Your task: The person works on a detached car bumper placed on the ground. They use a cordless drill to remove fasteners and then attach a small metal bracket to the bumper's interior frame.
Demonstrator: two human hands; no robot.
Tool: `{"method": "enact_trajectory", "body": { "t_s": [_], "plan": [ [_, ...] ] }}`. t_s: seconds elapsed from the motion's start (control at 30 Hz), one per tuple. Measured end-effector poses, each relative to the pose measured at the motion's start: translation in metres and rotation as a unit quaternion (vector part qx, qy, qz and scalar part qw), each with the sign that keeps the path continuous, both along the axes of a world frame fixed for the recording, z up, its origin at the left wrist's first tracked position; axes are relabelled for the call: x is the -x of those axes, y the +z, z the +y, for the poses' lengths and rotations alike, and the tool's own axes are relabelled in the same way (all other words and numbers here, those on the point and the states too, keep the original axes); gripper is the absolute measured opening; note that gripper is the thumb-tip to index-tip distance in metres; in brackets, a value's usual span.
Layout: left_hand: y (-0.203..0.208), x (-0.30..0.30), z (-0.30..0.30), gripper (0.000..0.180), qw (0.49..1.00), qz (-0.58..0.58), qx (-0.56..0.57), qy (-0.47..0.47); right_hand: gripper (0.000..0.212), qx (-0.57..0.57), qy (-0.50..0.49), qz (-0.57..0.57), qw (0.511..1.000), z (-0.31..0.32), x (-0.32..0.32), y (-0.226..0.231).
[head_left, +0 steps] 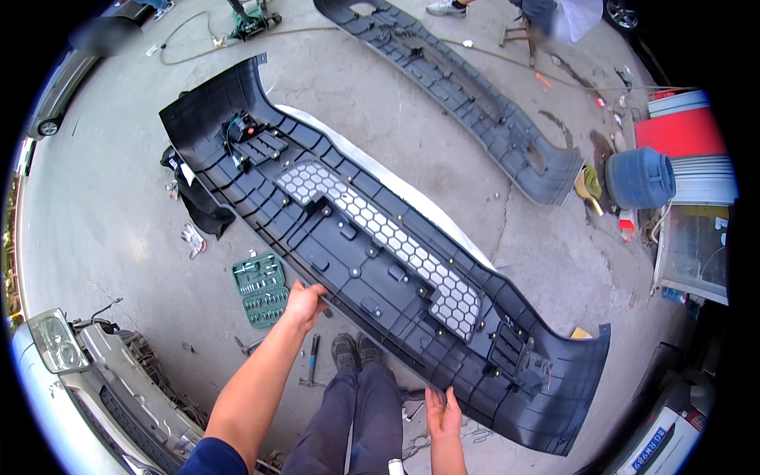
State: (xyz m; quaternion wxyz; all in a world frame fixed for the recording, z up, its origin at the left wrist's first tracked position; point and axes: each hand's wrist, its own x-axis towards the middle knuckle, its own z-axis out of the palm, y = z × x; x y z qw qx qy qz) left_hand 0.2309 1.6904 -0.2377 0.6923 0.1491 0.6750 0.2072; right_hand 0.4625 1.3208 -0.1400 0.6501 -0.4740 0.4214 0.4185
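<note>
A long black plastic car bumper (pixel 372 245) lies diagonally across the concrete, inner side up, running from upper left to lower right. Moulded ribs cover its inside, and a grey honeycomb grille insert (pixel 388 233) runs along its middle. Both ends curl upward. A pale strip, possibly its painted outer face, shows along the far edge.

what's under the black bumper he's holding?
Under the black bumper, held by the left hand and right hand, only concrete floor and the person's shoes show at its edges. A dark part sticks out at its far-left end. Anything beneath its middle is covered.
</note>
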Motion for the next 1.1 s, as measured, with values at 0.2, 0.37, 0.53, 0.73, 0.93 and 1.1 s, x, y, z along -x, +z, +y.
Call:
{"method": "enact_trajectory", "body": {
  "t_s": [0.2, 0.37, 0.53, 0.73, 0.93, 1.1],
  "plan": [
    [0.018, -0.011, -0.043, 0.048, 0.993, -0.091, 0.022, 0.065, 0.029, 0.012, 0.039, -0.002, 0.999, -0.083, -0.035, 0.0],
    [-0.074, 0.052, -0.023, 0.031, 0.969, -0.172, 0.035, 0.176, 0.038, 0.084, 0.166, 0.0, 0.983, -0.049, -0.059, 0.037],
    [-0.037, 0.013, -0.025, 0.042, 0.972, -0.186, 0.008, 0.145, 0.032, 0.046, 0.119, -0.113, 0.985, -0.053, -0.117, 0.041],
    [0.057, -0.017, 0.034, 0.032, 0.953, -0.262, -0.068, 0.139, 0.025, 0.004, 0.139, -0.199, 0.97, 0.053, -0.188, 0.112],
    [0.214, -0.052, 0.182, 0.031, 0.931, -0.303, -0.161, 0.125, 0.026, -0.068, 0.153, -0.25, 0.954, 0.192, -0.225, 0.209],
    [0.266, -0.035, 0.233, 0.03, 0.939, -0.282, -0.172, 0.1, 0.025, -0.094, 0.155, -0.273, 0.945, 0.243, -0.204, 0.24]
  ]
}}
